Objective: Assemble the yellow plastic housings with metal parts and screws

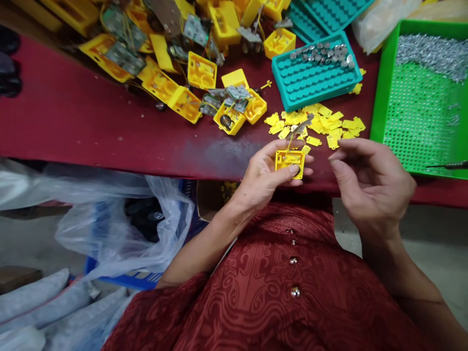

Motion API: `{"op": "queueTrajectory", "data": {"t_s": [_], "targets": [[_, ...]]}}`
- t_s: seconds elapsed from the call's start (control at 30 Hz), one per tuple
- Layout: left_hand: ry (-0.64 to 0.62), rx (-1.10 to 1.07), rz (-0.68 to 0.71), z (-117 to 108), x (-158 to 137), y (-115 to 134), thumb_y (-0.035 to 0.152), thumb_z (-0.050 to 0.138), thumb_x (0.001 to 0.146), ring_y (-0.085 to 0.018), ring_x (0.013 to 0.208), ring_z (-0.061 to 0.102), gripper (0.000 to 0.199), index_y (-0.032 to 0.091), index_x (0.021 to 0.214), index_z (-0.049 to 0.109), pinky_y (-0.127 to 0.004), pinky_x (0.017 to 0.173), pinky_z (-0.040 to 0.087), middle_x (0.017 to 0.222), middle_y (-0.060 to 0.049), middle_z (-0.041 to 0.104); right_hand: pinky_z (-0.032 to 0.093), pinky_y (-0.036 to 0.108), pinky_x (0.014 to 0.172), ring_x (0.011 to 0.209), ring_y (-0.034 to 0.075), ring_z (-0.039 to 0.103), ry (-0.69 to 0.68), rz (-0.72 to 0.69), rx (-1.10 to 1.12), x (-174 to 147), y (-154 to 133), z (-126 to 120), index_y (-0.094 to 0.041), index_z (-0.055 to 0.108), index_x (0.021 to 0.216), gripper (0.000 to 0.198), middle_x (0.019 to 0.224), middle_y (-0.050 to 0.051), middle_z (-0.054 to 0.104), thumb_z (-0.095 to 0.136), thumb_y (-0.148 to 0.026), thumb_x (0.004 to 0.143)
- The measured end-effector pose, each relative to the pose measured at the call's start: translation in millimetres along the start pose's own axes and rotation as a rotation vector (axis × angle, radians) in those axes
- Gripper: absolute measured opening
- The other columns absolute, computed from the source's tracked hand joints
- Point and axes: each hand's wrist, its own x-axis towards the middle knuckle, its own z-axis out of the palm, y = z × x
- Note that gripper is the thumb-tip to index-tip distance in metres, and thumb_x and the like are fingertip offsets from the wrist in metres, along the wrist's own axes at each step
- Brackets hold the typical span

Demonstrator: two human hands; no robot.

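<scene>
In my left hand (261,173) lies a small yellow plastic housing (281,168), its open side facing up and my thumb pressed on a dark round part in its corner. Thin wires run from the housing to a small circuit board (302,126) that hangs over the far side. My right hand (375,183) is raised to the right, apart from the housing, with thumb and forefinger curled close together. Whether anything sits between those fingertips I cannot make out. Just beyond both hands lies a pile of small flat yellow plastic pieces (323,122).
A teal tray (303,83) holds many silver button cells. To the right, a green basket (378,107) contains small screws and a thin dark tool (448,165). More yellow housings (202,70) with boards crowd the back left. Below the table edge stands a plastic-lined blue crate (139,280).
</scene>
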Motion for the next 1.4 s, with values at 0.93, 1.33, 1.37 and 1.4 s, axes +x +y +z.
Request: {"op": "queueTrajectory", "data": {"t_s": [0.93, 1.33, 1.37, 1.4], "targets": [[-0.184, -0.061, 0.067, -4.9, -14.1, 6.2, 0.024, 0.096, 0.083, -0.014, 0.087, 0.085, 0.033, 0.018, 0.102, 0.070, -0.019, 0.079, 0.066, 0.100, -0.003, 0.086, 0.054, 0.022, 0.052, 0.065, 0.012, 0.068, -0.387, 0.550, 0.676, 51.4, -2.9, 6.1, -0.016, 0.077, 0.099, 0.066, 0.085, 0.007, 0.074, 0.076, -0.081, 0.089], [-0.355, -0.396, -0.125, -9.6, -24.1, 24.3, 0.029, 0.093, 0.085, -0.017, 0.079, 0.085, 0.035, 0.020, 0.106, 0.066, -0.017, 0.057, 0.063, 0.097, -0.002, 0.086, 0.066, 0.025, 0.094, 0.097, 0.012, 0.076, -0.338, 0.205, 0.595, 53.3, -0.4, 22.8, -0.025, 0.084, 0.101, 0.013, 0.108, 0.002, 0.080, 0.088, -0.034, 0.092], [-0.349, -0.382, -0.129, -8.9, -24.8, 24.5, 0.033, 0.092, 0.086, -0.017, 0.078, 0.085, 0.035, 0.020, 0.105, 0.067, -0.017, 0.056, 0.063, 0.097, -0.002, 0.086, 0.066, 0.026, 0.092, 0.096, 0.012, 0.076, -0.279, 0.155, 0.560, 53.1, -1.3, 25.6, -0.024, 0.083, 0.097, 0.012, 0.105, 0.002, 0.080, 0.086, -0.035, 0.093], [-0.327, -0.359, -0.129, -7.8, -25.4, 24.1, 0.036, 0.092, 0.087, -0.017, 0.077, 0.084, 0.035, 0.020, 0.105, 0.067, -0.017, 0.056, 0.062, 0.096, -0.003, 0.086, 0.066, 0.026, 0.089, 0.094, 0.013, 0.076, -0.215, 0.096, 0.519, 52.8, -3.3, 27.4, -0.024, 0.082, 0.094, 0.012, 0.103, 0.002, 0.080, 0.085, -0.036, 0.094]]}}
